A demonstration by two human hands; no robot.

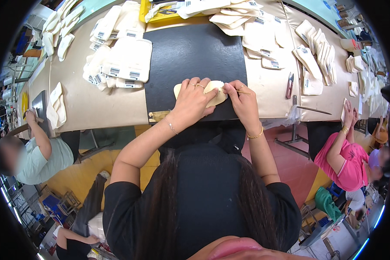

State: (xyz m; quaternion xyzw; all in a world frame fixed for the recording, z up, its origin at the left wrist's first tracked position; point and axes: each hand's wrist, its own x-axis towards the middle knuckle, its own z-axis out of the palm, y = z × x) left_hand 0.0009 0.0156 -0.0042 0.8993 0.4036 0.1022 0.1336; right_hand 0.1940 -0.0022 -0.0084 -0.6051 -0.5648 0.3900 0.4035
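1. Pad point(217, 99): cream, rounded, on the black mat point(195, 47) atop the desk point(112, 108), partly hidden by fingers.
2. Left grip point(192, 98): clasping the pad, fingers spread over it.
3. Right grip point(243, 102): pinching a thin stick point(244, 92) at the pad's right end; can't tell whether fingertips also catch the pad.
4. Handling, judged: light, soft, pliable, hardly slippery; may crease, unlikely to break.
5. Best hold: flat across the broad middle, right end left free.

Red snips point(289, 86) and 1 yellow tray point(143, 12) lie on the tan table point(108, 108).
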